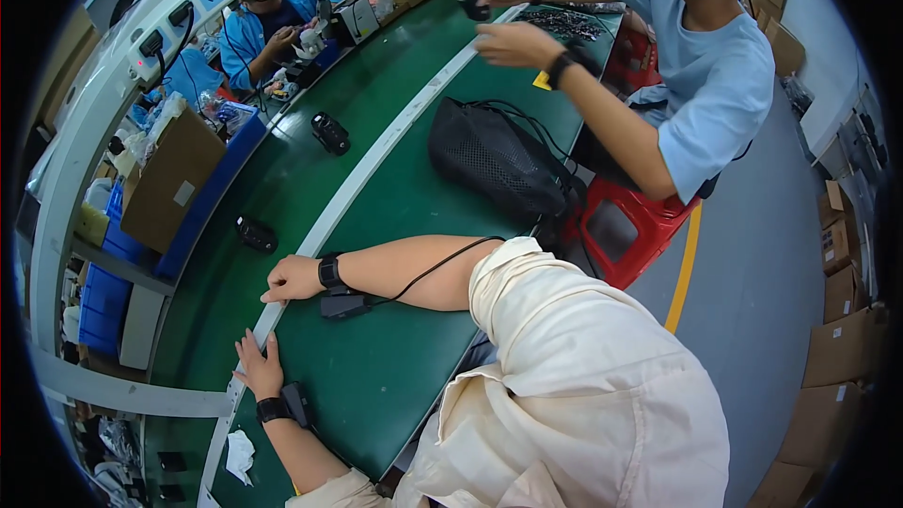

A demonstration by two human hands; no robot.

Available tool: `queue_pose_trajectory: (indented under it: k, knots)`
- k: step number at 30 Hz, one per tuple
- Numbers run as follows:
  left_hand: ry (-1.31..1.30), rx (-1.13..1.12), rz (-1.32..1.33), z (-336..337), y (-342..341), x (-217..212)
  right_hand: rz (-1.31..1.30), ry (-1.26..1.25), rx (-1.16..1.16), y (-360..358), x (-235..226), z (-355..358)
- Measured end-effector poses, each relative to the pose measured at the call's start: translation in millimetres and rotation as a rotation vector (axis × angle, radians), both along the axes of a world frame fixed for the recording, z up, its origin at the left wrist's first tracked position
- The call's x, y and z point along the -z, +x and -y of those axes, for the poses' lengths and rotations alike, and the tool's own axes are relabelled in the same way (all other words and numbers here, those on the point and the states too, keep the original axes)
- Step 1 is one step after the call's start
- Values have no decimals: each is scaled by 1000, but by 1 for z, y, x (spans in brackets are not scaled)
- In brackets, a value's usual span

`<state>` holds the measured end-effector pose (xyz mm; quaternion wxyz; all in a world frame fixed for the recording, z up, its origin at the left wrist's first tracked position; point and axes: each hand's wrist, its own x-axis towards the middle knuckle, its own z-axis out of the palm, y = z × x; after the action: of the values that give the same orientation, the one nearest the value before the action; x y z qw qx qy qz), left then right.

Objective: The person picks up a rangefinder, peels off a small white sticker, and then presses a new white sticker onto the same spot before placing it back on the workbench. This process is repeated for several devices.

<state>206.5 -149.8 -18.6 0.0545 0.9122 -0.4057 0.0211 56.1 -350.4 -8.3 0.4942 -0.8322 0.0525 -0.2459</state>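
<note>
1. The person's left hand (259,369) lies flat on the white strip (310,243) that runs along the long green work table (395,357), near its close end. The fingers are spread open and hold nothing
2. The right hand (293,278) rests on the same strip, a little farther up. Its fingers curl loosely and grip nothing
3. A small black boxy part (255,234) sits on the green belt just past the strip, near the right hand. Another black part (330,133) lies farther up the table
4. It looks like a waiting step. Next, the right hand would need to reach over the strip, open up and close around the near part
</note>
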Motion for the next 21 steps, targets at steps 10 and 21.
queue_pose_trajectory:
  k: [10,21]
  knots:
    - [-2,-9,-11,3,-1,-2,19,-64,7,5,6,5]
    - [-22,-23,-32,1,-6,-4,25,-65,-14,3,5,4]
